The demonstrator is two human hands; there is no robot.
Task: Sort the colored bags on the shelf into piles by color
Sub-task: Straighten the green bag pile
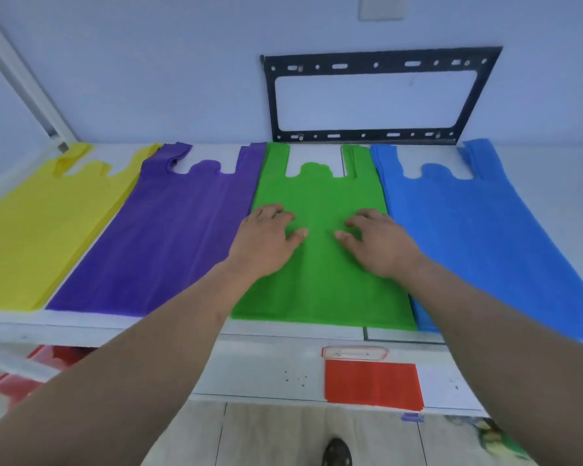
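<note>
Four piles of bags are laid side by side on one white shelf [169,326]: one yellow pile [37,237] at the far left, one purple pile [162,243], one green pile [320,284] and one blue pile [478,237] at the right. How many bags are stacked in each pile cannot be counted. Two hands are seen on the green pile: a left hand [266,243] and a right hand [377,243]. One black wall bracket [377,62] is fixed behind the shelf. One red sheet [372,385] is seen below the shelf, near right, and one shoe [337,452] on the floor.
</note>
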